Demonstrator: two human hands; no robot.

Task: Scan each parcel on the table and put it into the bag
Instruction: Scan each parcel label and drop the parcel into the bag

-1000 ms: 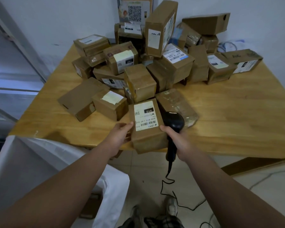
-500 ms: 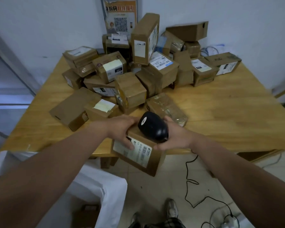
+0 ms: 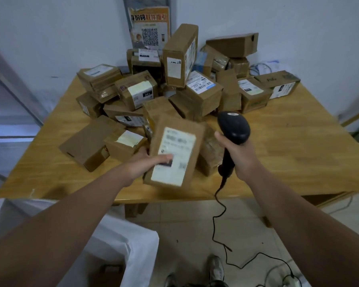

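Clearly the parcel (image 3: 174,154) is held up for reading. The left hand (image 3: 145,162) grips its lower left edge with the thumb laid across the white label and the fingers hidden behind, so the label faces up toward the person. The parcel hangs, blurred, just above the near part of the table (image 3: 288,154), in front of the heap of other parcels (image 3: 203,94). The right hand (image 3: 239,160) is wrapped round the handle of the black scanner (image 3: 234,129). Its head stands upright just right of the parcel, apart from it, and I'd say it isn't aimed at the label. The white bag (image 3: 122,235) gapes below the table's near-left edge, handy, I judge, for the left hand to drop the parcel in.
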